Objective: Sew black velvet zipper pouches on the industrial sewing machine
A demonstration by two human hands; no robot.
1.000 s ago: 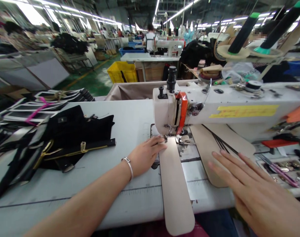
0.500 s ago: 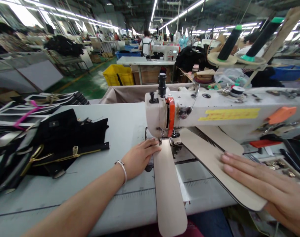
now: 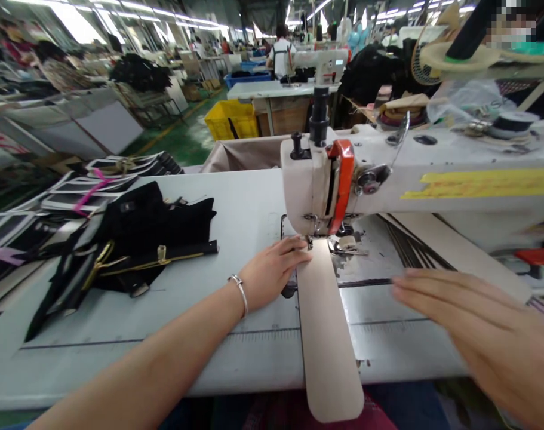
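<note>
Flat beige strip (image 3: 329,334), near end rounded, overhangs the table (image 3: 249,364)

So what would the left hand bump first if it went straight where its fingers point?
Probably the metal foot under the sewing machine's head, right by the left hand, though depth is unclear.

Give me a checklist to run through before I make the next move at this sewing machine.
1. Left hand steadying the beige strip: ok, fingers rest at its far end.
2. Fingers well away from the presser foot: not ok, I'd say; the fingertips are right beside it.
3. Strip wholly on the tabletop: not ok, its rounded near end juts past the front edge.
4. Strip apart from the beige panels under the machine arm: ok.
5. Right hand off those panels: cannot tell, it is blurred.
6. Needle threaded: cannot tell, too small.
</note>
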